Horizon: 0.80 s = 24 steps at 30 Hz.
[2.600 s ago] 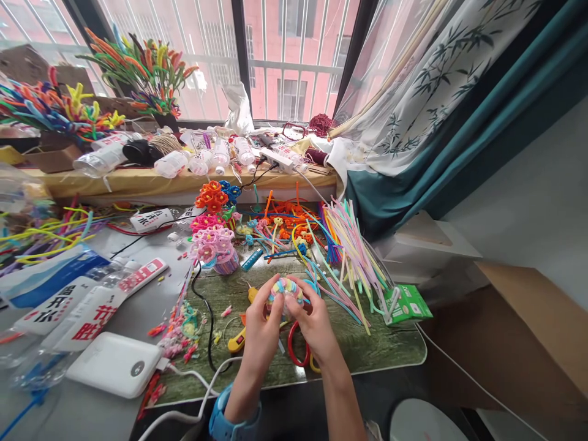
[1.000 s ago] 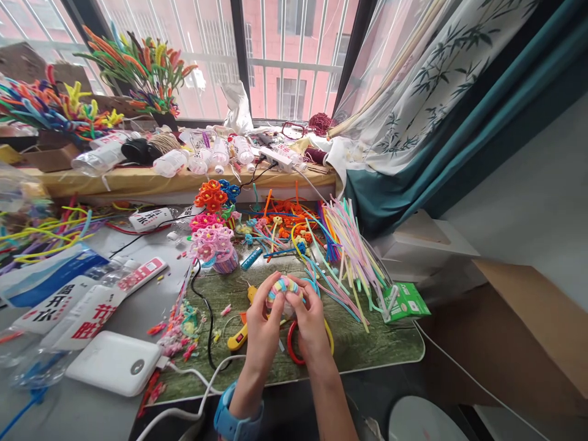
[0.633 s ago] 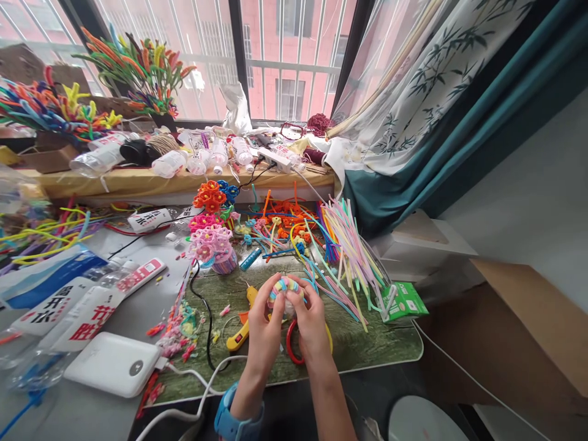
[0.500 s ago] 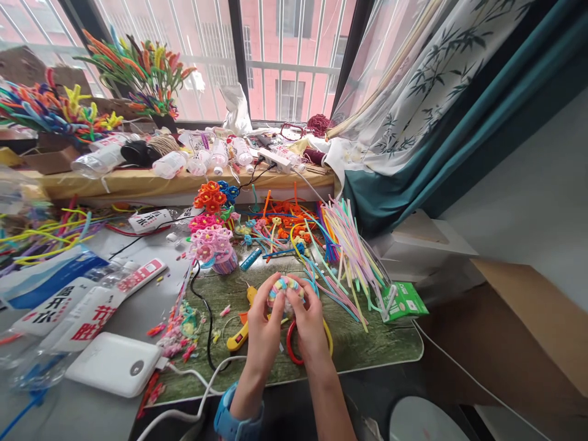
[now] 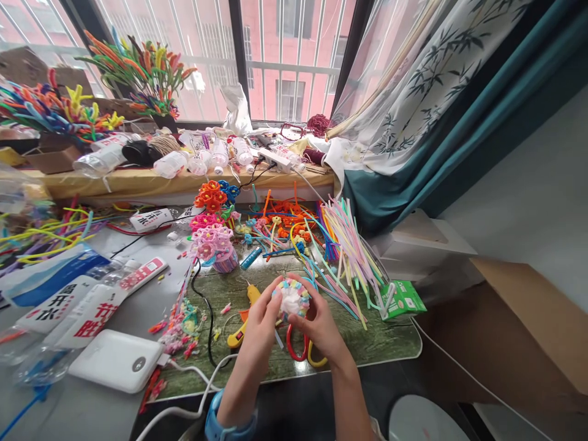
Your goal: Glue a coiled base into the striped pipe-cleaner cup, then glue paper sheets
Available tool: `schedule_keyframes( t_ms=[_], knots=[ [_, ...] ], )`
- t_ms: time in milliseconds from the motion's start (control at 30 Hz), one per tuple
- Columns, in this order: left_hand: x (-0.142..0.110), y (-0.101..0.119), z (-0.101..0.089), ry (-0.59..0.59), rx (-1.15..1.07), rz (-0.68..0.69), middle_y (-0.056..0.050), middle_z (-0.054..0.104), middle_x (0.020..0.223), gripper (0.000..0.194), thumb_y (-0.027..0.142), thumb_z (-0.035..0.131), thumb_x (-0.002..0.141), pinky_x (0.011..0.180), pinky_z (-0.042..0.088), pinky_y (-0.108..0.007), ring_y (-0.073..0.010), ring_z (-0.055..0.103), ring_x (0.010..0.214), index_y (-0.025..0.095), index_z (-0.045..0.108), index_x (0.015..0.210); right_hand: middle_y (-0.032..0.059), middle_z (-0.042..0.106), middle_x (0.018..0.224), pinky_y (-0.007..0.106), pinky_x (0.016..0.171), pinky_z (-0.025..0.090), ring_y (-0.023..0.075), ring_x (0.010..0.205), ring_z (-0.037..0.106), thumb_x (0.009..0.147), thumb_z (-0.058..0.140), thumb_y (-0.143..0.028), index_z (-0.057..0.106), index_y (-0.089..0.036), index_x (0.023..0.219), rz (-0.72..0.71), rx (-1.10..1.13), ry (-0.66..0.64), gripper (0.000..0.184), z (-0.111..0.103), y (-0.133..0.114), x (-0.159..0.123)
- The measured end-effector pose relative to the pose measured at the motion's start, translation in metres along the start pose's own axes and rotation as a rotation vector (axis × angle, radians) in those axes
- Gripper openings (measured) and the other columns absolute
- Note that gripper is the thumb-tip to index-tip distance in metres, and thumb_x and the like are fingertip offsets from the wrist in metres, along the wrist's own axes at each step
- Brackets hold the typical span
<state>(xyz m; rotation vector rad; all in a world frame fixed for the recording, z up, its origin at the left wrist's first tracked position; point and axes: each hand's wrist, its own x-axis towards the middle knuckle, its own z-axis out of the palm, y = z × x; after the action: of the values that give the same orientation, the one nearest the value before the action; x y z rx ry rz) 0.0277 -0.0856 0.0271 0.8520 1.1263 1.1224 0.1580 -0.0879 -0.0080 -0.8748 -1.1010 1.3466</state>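
Between both hands is a small round cup-like piece (image 5: 293,298) with pastel blue, yellow and pink stripes round its rim and white fluffy filling facing up. My left hand (image 5: 263,315) grips its left side, thumb at the rim. Round the right side curl the fingers of my right hand (image 5: 321,321), thumb along the near edge. Just below the hands lie scissors with a red and yellow handle (image 5: 297,344), their blades mostly hidden. A yellow glue gun (image 5: 248,306) rests left of my left hand, partly covered by it.
Pipe-cleaner flowers in a striped pot (image 5: 225,260) stand behind the hands. Pastel stems (image 5: 349,245) and a green packet (image 5: 404,299) lie to the right. At left are a white power bank (image 5: 117,360), its cable (image 5: 202,398), plastic bottles (image 5: 87,318) and colourful scraps (image 5: 179,337).
The striped piece has been tipped so its white filling now shows. Both hands have shifted slightly, and my right hand has moved right, uncovering more of the scissors' handle.
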Motion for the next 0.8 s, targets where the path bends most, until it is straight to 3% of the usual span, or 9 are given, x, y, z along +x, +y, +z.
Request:
schedule_keyframes(
  t_ms=[133,333,467,800],
  knots=[
    [-0.003,0.007,-0.002,-0.015,0.058,0.007,-0.013,0.063,0.137,0.071,0.056,0.073,0.076,0.106,0.046,-0.044,-0.0334,0.059,0.124,0.017,0.061,0.135,0.0079,0.056,0.139,0.042,0.101,0.051,0.03,0.123,0.058,0.061,0.091,-0.042,0.052,-0.03,0.136,-0.025,-0.086,-0.038,0.086,0.004,-0.005,-0.004],
    [-0.009,0.018,-0.002,-0.146,0.008,-0.008,-0.012,0.067,0.131,0.07,0.048,0.078,0.073,0.105,0.048,-0.042,-0.0334,0.059,0.125,0.017,0.062,0.134,0.0051,0.064,0.124,0.041,0.096,0.052,0.0263,0.11,0.063,0.063,0.086,-0.022,0.054,-0.027,0.128,-0.118,-0.273,0.039,0.073,0.007,-0.013,-0.004],
    [-0.008,0.015,-0.001,-0.106,-0.006,0.005,-0.013,0.069,0.129,0.07,0.044,0.079,0.073,0.103,0.05,-0.042,-0.0336,0.061,0.123,0.016,0.061,0.134,0.004,0.062,0.126,0.04,0.094,0.052,0.025,0.11,0.063,0.064,0.08,-0.015,0.052,-0.029,0.128,-0.154,-0.269,0.036,0.071,0.009,-0.008,-0.003],
    [-0.002,0.01,0.004,-0.034,-0.082,0.006,-0.012,0.067,0.133,0.06,0.043,0.077,0.074,0.107,0.047,-0.043,-0.0331,0.058,0.126,0.017,0.067,0.127,0.0042,0.062,0.125,0.04,0.097,0.049,0.0269,0.113,0.06,0.061,0.08,-0.015,0.053,-0.027,0.124,-0.218,-0.381,0.115,0.07,0.011,0.005,0.003]
  ],
)
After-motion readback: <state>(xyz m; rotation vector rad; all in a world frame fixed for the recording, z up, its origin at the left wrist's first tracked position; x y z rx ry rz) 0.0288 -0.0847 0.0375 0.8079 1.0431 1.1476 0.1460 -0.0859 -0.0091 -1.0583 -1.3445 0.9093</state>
